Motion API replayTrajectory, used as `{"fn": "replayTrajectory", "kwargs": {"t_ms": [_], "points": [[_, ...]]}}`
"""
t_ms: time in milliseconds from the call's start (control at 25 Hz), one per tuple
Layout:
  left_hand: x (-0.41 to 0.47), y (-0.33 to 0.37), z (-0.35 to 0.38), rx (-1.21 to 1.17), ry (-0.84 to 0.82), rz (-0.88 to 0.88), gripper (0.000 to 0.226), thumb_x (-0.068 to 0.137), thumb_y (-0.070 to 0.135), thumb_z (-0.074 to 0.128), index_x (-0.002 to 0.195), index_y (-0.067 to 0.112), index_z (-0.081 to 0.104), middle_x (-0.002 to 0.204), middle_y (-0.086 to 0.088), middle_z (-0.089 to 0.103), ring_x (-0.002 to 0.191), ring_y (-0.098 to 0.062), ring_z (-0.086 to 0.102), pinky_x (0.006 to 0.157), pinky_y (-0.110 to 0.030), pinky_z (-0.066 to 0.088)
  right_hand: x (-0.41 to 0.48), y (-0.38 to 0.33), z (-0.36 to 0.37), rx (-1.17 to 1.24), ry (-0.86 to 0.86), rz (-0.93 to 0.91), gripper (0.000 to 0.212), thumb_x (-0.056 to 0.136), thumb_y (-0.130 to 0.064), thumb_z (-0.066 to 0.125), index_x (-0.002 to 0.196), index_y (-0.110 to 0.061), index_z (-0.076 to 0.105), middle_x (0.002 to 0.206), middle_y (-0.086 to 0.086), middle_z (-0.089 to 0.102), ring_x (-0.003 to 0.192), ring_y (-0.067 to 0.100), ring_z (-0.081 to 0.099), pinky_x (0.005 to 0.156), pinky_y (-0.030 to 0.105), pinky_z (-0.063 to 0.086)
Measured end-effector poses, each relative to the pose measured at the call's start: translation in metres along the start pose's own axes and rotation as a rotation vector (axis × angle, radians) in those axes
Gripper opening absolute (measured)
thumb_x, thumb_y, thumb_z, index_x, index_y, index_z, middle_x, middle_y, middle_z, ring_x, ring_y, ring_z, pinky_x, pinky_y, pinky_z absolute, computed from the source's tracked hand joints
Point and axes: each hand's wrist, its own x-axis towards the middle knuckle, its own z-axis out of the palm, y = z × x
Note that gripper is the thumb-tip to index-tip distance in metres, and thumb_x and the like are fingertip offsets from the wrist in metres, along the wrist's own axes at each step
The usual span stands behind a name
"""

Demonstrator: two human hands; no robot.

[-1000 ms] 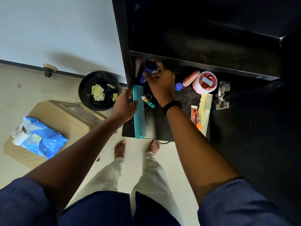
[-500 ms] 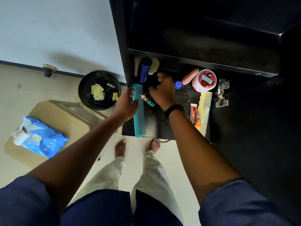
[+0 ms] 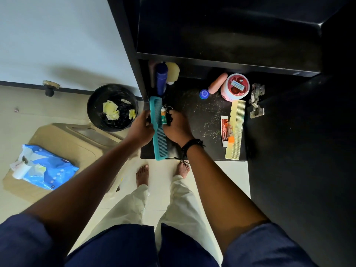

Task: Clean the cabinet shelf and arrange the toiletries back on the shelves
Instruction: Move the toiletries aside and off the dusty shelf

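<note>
A long teal comb (image 3: 160,135) lies along the left edge of the dusty black shelf (image 3: 198,116). My left hand (image 3: 141,129) grips the comb's left side. My right hand (image 3: 176,129) pinches a small white, green and orange key-ring tube (image 3: 163,116) right over the comb. At the back left stand a dark blue bottle (image 3: 161,78) and a pale yellow bottle (image 3: 173,71). On the right of the shelf are a pink tube (image 3: 217,83), a blue cap (image 3: 204,94), a pink jar (image 3: 235,87), a yellow comb (image 3: 236,130) and a red-and-white tube (image 3: 224,132).
A metal hinge (image 3: 255,101) sits by the cabinet's right wall. The shelf above (image 3: 221,60) overhangs the back. On the floor to the left are a black bin (image 3: 96,105) with crumpled wipes and a blue wipes pack (image 3: 48,170) on a beige stool (image 3: 81,139).
My right hand left the blue bottle at the back left and came forward to the key-ring tube, which now lies parallel to the comb. My left hand stayed on the teal comb.
</note>
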Motion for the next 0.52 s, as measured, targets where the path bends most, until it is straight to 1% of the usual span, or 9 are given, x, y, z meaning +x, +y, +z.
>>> {"fn": "replayTrajectory", "kwargs": {"t_ms": [40, 80, 120, 160, 200, 240, 360, 480, 520], "points": [[0.0, 0.001, 0.0, 0.004, -0.001, 0.007, 0.044, 0.093, -0.002, 0.043, 0.136, 0.012, 0.042, 0.139, -0.009, 0.051, 0.124, -0.026, 0.053, 0.086, -0.034, 0.05, -0.007, 0.0, -0.01, 0.016, 0.103, -0.003, 0.031, 0.084, -0.005, 0.061, 0.115, -0.008, 0.058, 0.112, 0.008, 0.063, 0.1, 0.02, 0.061, 0.075, 0.016, 0.042], [-0.001, 0.002, 0.0, 0.001, -0.002, 0.018, 0.045, 0.094, -0.001, 0.044, 0.137, 0.011, 0.041, 0.14, -0.01, 0.05, 0.124, -0.027, 0.053, 0.087, -0.035, 0.05, -0.013, 0.005, -0.02, -0.003, 0.264, 0.002, 0.032, 0.084, -0.009, 0.06, 0.117, -0.008, 0.057, 0.113, 0.008, 0.061, 0.101, 0.019, 0.056, 0.082, 0.011, 0.038], [-0.003, 0.003, 0.001, 0.006, -0.003, 0.031, 0.046, 0.095, 0.0, 0.045, 0.139, 0.011, 0.039, 0.143, -0.011, 0.047, 0.125, -0.028, 0.052, 0.09, -0.039, 0.05, -0.019, 0.012, -0.033, -0.044, 0.447, 0.029, 0.035, 0.084, -0.013, 0.06, 0.118, -0.007, 0.055, 0.117, 0.012, 0.058, 0.106, 0.022, 0.052, 0.089, 0.01, 0.036], [-0.004, 0.004, 0.004, 0.011, 0.006, 0.052, 0.047, 0.095, 0.001, 0.045, 0.14, 0.011, 0.038, 0.145, -0.012, 0.045, 0.125, -0.029, 0.052, 0.093, -0.043, 0.05, -0.025, 0.02, -0.046, -0.083, 0.611, 0.089, 0.041, 0.082, -0.017, 0.061, 0.12, -0.005, 0.052, 0.123, 0.015, 0.054, 0.112, 0.028, 0.049, 0.097, 0.02, 0.038], [-0.006, 0.005, 0.006, 0.026, 0.019, 0.077, 0.046, 0.094, 0.002, 0.046, 0.139, 0.012, 0.038, 0.146, -0.013, 0.043, 0.125, -0.03, 0.052, 0.095, -0.047, 0.05, -0.03, 0.03, -0.057, -0.123, 0.722, 0.178, 0.049, 0.08, -0.02, 0.063, 0.123, -0.004, 0.048, 0.127, 0.017, 0.049, 0.116, 0.033, 0.045, 0.1, 0.033, 0.04], [-0.009, 0.006, 0.01, 0.037, 0.039, 0.108, 0.045, 0.094, 0.003, 0.046, 0.137, 0.013, 0.039, 0.145, -0.013, 0.042, 0.124, -0.031, 0.052, 0.096, -0.049, 0.05, -0.035, 0.039, -0.068, -0.163, 0.779, 0.28, 0.054, 0.078, -0.023, 0.063, 0.126, -0.004, 0.045, 0.13, 0.017, 0.045, 0.119, 0.035, 0.043, 0.099, 0.041, 0.041], [-0.016, 0.013, 0.024, 0.052, 0.055, 0.182, 0.042, 0.092, 0.004, 0.046, 0.132, 0.017, 0.043, 0.141, -0.012, 0.042, 0.12, -0.032, 0.052, 0.094, -0.05, 0.05, -0.046, 0.07, -0.09, -0.246, 0.755, 0.478, 0.055, 0.083, -0.027, 0.06, 0.129, -0.005, 0.039, 0.129, 0.019, 0.043, 0.119, 0.038, 0.043, 0.095, 0.046, 0.042], [-0.023, 0.02, 0.036, 0.071, 0.027, 0.225, 0.045, 0.09, 0.0, 0.046, 0.132, 0.016, 0.045, 0.137, -0.012, 0.043, 0.118, -0.029, 0.052, 0.094, -0.04, 0.046, -0.054, 0.096, -0.096, -0.225, 0.609, 0.521, 0.055, 0.087, -0.025, 0.059, 0.131, -0.002, 0.033, 0.129, 0.023, 0.045, 0.12, 0.043, 0.046, 0.094, 0.047, 0.043], [-0.025, 0.022, 0.038, 0.084, 0.017, 0.231, 0.045, 0.09, 0.0, 0.047, 0.132, 0.016, 0.045, 0.137, -0.011, 0.044, 0.119, -0.029, 0.051, 0.094, -0.04, 0.045, -0.056, 0.103, -0.095, -0.219, 0.571, 0.508, 0.056, 0.088, -0.023, 0.06, 0.131, -0.002, 0.032, 0.129, 0.024, 0.046, 0.12, 0.043, 0.047, 0.093, 0.047, 0.044]]}}
